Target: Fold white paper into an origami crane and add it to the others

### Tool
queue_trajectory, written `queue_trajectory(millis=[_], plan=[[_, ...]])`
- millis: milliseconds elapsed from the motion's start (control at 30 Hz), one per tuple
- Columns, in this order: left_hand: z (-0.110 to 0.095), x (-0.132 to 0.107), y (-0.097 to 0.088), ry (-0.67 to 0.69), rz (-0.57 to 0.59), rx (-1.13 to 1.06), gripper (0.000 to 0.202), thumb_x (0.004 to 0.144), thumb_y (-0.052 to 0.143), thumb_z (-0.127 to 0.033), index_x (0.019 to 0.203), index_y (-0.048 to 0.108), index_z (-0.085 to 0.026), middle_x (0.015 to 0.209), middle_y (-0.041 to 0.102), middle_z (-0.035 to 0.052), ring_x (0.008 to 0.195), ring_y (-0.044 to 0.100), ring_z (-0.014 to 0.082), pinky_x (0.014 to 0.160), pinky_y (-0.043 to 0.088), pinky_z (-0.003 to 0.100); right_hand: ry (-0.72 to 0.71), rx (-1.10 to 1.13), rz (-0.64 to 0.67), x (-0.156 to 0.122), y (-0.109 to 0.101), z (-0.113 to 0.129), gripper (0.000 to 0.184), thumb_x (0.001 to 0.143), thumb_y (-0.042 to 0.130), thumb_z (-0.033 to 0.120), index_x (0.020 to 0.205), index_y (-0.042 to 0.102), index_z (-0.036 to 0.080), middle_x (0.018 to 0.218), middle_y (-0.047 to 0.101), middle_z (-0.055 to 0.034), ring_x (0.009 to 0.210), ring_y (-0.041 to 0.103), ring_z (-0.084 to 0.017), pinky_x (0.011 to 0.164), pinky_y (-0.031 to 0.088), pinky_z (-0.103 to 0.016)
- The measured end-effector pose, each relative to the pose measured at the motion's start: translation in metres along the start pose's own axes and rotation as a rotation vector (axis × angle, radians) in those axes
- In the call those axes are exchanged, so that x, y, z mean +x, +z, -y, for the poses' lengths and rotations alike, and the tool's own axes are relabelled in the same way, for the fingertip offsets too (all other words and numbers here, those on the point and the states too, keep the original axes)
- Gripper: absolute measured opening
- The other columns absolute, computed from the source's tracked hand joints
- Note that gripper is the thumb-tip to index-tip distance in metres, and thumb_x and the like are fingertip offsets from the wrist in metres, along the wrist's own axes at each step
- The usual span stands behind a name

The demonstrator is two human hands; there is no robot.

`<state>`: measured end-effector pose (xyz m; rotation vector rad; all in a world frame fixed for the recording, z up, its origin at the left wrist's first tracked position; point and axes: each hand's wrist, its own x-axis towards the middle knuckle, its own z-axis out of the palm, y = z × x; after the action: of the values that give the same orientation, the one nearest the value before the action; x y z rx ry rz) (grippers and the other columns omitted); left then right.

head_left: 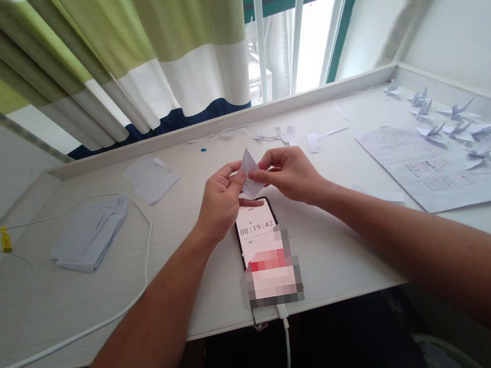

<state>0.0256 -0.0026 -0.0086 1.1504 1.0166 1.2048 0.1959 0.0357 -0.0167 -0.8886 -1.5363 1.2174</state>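
Note:
A small folded piece of white paper with a pointed top is held above the desk between both hands. My left hand pinches its left side with thumb and fingers. My right hand pinches its right side, fingers curled. Directly beneath the hands a phone lies on the white desk, its screen showing a timer reading 00:19:42.
Several folded paper cranes sit at the right beside a printed sheet. A stack of white paper lies at the left, another sheet behind it. Paper scraps line the back edge. A white cable loops across the desk.

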Motion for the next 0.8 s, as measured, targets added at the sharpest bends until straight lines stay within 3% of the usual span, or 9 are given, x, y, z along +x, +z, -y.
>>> queue_trajectory(millis=[200, 433, 600, 800], plan=[[0.001, -0.001, 0.001, 0.003, -0.002, 0.012, 0.029, 0.096, 0.072, -0.034, 0.116, 0.067, -0.015, 0.093, 0.078, 0.0089, 0.096, 0.079, 0.0263, 0.061, 0.070, 0.031, -0.035, 0.031, 0.067, 0.002, -0.008, -0.003, 0.040, 0.082, 0.084, 0.056, 0.079, 0.075, 0.017, 0.077, 0.074, -0.0041, 0.070, 0.068, -0.016, 0.070, 0.059, -0.035], [-0.002, 0.000, -0.001, -0.028, -0.064, -0.083, 0.017, 0.096, 0.073, -0.028, 0.108, 0.068, -0.016, 0.091, 0.076, 0.0045, 0.084, 0.076, 0.0191, 0.072, 0.072, 0.037, -0.062, 0.019, 0.070, 0.002, -0.006, -0.002, 0.035, 0.077, 0.089, 0.050, 0.089, 0.077, 0.018, 0.090, 0.077, -0.0048, 0.082, 0.072, -0.020, 0.083, 0.063, -0.041], [-0.006, -0.002, -0.003, -0.011, 0.014, -0.127, 0.019, 0.097, 0.070, -0.027, 0.111, 0.072, -0.016, 0.099, 0.078, 0.0073, 0.090, 0.076, 0.0192, 0.081, 0.071, 0.039, -0.135, -0.065, 0.086, 0.001, -0.009, 0.001, 0.032, 0.080, 0.088, 0.046, 0.097, 0.077, 0.020, 0.099, 0.078, -0.0051, 0.091, 0.072, -0.021, 0.090, 0.062, -0.043], [-0.013, -0.006, -0.003, -0.013, 0.112, -0.116, 0.027, 0.093, 0.070, -0.020, 0.120, 0.073, -0.017, 0.117, 0.077, 0.0102, 0.107, 0.075, 0.0247, 0.080, 0.071, 0.040, -0.203, -0.113, 0.033, 0.002, -0.010, 0.000, 0.029, 0.084, 0.085, 0.047, 0.094, 0.076, 0.021, 0.098, 0.078, -0.0049, 0.090, 0.071, -0.021, 0.083, 0.061, -0.041]])
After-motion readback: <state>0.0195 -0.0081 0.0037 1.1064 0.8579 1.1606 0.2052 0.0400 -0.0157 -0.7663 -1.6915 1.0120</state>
